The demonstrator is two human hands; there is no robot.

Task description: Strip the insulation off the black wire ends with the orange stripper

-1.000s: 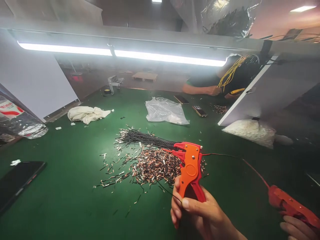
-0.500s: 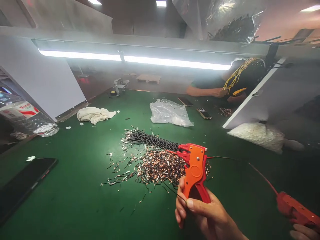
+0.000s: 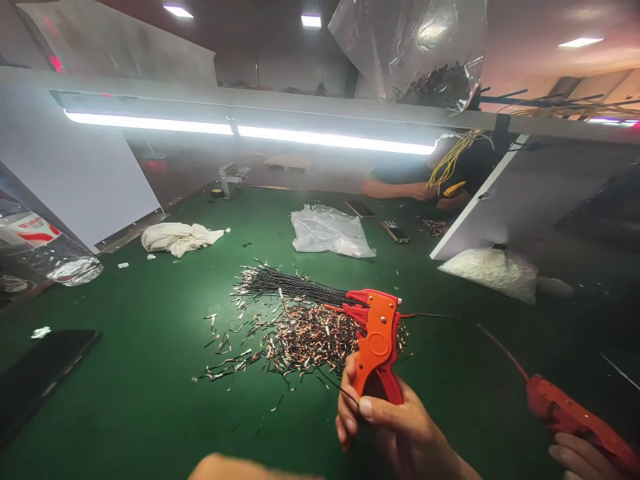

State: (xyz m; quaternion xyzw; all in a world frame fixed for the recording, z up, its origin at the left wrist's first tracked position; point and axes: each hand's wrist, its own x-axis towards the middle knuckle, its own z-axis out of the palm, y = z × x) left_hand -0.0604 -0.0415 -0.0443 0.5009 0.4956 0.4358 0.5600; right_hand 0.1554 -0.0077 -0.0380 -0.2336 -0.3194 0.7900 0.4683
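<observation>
The orange wire stripper [image 3: 379, 337] is standing nearly upright above the tabletop [image 3: 150, 373], right of centre, with its red jaws pointing left. The right hand [image 3: 390, 417] is gripping it by its lower handles, its fingers curling round the far side and its thumb lying across the near side; a thin black wire [image 3: 336, 385] is running from beside the pile to the thumb. The left hand [image 3: 233, 469] is showing only in part at the bottom edge, nearest the open green surface, and whether its fingers are spread or pressed together cannot be told. Just left of the tool's head, a bundle of black wires [image 3: 295, 285] is lying with its pale-tipped ends fanning leftward; whether it is touching the jaws is unclear. Below the bundle, a pile of wire scraps [image 3: 310, 337] is spreading, with loose bits scattering to its left. Farther back, a clear plastic bag [image 3: 330, 230] is lying near two dark handsets [image 3: 360, 209], while a white cloth [image 3: 180, 238] is resting crumpled to the left. A black phone [image 3: 47, 373] and a plastic bottle [image 3: 45, 243] are sitting at the left side. At the lower right, another person's hand [image 3: 575, 455] is holding a second stripper [image 3: 575, 417]. Beyond the tabletop's back area, a co-worker's arm [image 3: 395, 189] is reaching in near yellow wires [image 3: 450, 160]. A filled bag [image 3: 493, 272] is resting beside the right panel [image 3: 500, 200].
</observation>
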